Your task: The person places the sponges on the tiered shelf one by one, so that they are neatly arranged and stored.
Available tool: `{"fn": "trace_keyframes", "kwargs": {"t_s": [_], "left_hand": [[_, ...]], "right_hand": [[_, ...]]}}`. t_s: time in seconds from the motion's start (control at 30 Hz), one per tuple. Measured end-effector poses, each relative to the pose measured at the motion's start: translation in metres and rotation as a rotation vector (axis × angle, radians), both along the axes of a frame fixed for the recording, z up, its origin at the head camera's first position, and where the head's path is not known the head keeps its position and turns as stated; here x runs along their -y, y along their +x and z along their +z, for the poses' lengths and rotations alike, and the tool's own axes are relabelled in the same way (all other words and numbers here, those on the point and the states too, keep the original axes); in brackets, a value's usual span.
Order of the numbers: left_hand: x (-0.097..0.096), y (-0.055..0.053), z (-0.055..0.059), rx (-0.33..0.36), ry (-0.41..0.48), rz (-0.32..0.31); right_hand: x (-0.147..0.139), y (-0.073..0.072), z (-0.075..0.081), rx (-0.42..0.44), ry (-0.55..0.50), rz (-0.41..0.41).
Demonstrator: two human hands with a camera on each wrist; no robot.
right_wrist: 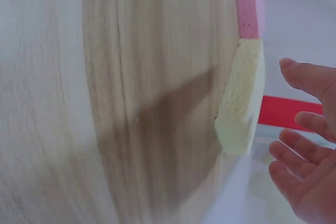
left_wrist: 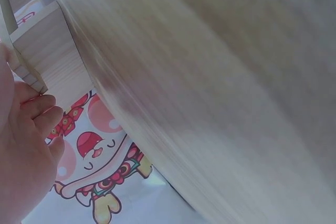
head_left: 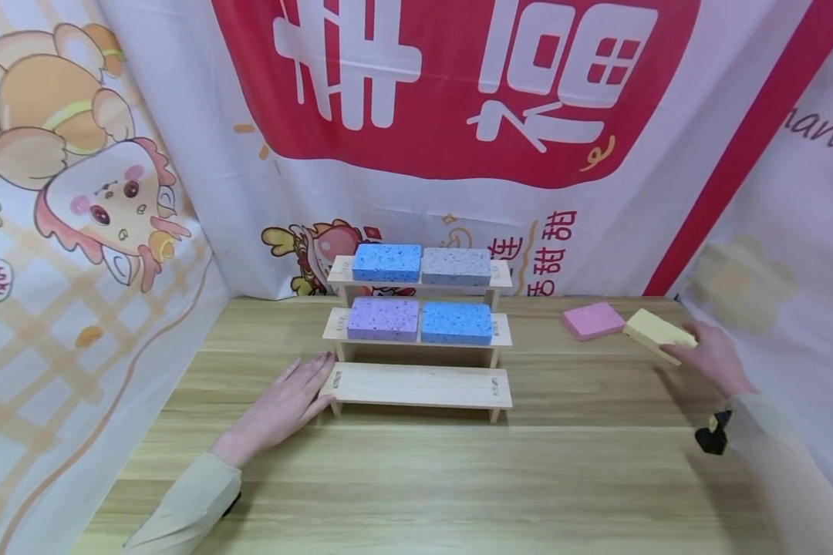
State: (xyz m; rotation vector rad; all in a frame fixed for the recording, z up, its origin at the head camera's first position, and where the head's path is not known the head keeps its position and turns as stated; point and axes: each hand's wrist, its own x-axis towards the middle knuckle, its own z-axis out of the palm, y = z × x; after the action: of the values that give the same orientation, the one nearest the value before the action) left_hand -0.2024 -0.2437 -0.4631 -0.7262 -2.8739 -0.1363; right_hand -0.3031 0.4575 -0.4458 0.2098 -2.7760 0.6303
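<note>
Right hand (head_left: 713, 356), fingers spread, just beside the yellow sponge (head_left: 655, 331) on the desk (head_left: 458, 486), 3 o'clock of the wooden stand (head_left: 422, 385). Left hand (head_left: 284, 402), fingers extended, touches the stand at 8 o'clock. Backdrop (head_left: 451, 158) reads white "福" at 1 o'clock, red "甜甜" at 2.

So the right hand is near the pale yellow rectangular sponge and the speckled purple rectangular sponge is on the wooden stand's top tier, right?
Not quite. The head view shows the speckled purple sponge on the wooden stand's middle tier, not the top. The right hand is near the pale yellow sponge.
</note>
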Motion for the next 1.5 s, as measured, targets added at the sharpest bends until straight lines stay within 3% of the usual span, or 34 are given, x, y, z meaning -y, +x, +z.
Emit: {"fn": "trace_keyframes", "kwargs": {"t_s": [0.43, 0.73, 1.0, 1.17, 1.5], "left_hand": [[0.0, 0.001, 0.0, -0.004, -0.005, -0.008], [-0.001, 0.001, -0.001, -0.037, 0.013, -0.023], [-0.001, 0.0, 0.001, 0.0, -0.004, -0.004], [0.0, -0.001, 0.0, -0.021, 0.002, -0.012], [0.001, 0.0, -0.001, -0.025, 0.012, -0.01]], "right_hand": [[-0.016, -0.003, -0.015, 0.059, 0.045, -0.022], [-0.02, -0.004, -0.017, 0.19, 0.012, -0.026], [-0.02, -0.009, -0.016, 0.138, 0.032, -0.04], [-0.018, -0.009, -0.016, 0.113, 0.063, -0.052], [-0.015, -0.012, -0.022, 0.154, 0.08, -0.035]]}}
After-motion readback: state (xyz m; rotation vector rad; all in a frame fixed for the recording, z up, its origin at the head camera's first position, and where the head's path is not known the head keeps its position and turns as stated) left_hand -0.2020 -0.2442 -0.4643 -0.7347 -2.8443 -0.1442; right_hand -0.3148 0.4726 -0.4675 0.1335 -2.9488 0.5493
